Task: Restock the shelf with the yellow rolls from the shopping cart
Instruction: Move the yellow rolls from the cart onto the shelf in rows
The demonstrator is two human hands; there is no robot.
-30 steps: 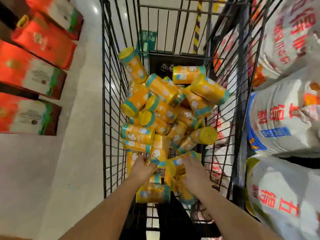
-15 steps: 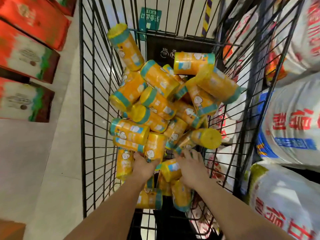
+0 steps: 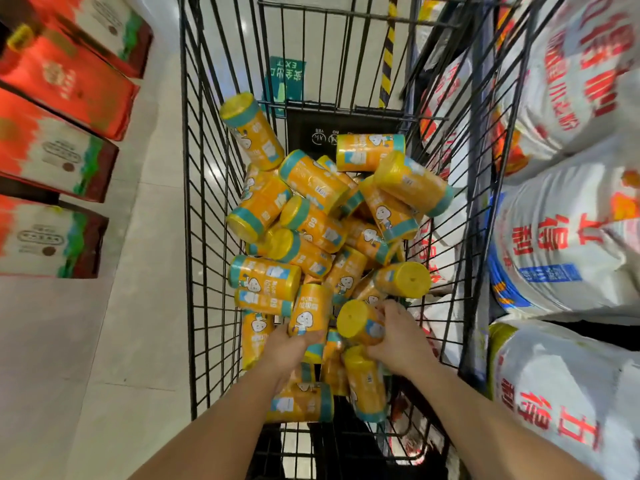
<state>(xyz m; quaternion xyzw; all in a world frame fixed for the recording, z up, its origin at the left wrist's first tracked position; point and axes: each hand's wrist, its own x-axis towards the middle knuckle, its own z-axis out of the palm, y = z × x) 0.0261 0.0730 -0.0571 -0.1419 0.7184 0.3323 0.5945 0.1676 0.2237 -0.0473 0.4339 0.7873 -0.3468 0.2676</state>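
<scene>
**A:** In the head view, why are both hands down in the shopping cart [image 3: 207, 237]?

**B:** Each takes one roll, probably so two go to the shelf at once. The left hand [image 3: 289, 348] curls round an upright roll [image 3: 310, 315] near its lower end. The right hand [image 3: 401, 344] grips a second roll [image 3: 360, 322], tilted, flat end up.

**A:** And the other yellow rolls [image 3: 311, 216]?

**B:** They are heaped loosely in the cart, lying every way. They have orange-yellow wrap, teal end bands and a cartoon figure. White sacks [image 3: 571, 237] sit beside the cart on the right, red boxes [image 3: 59, 157] on the left.
</scene>
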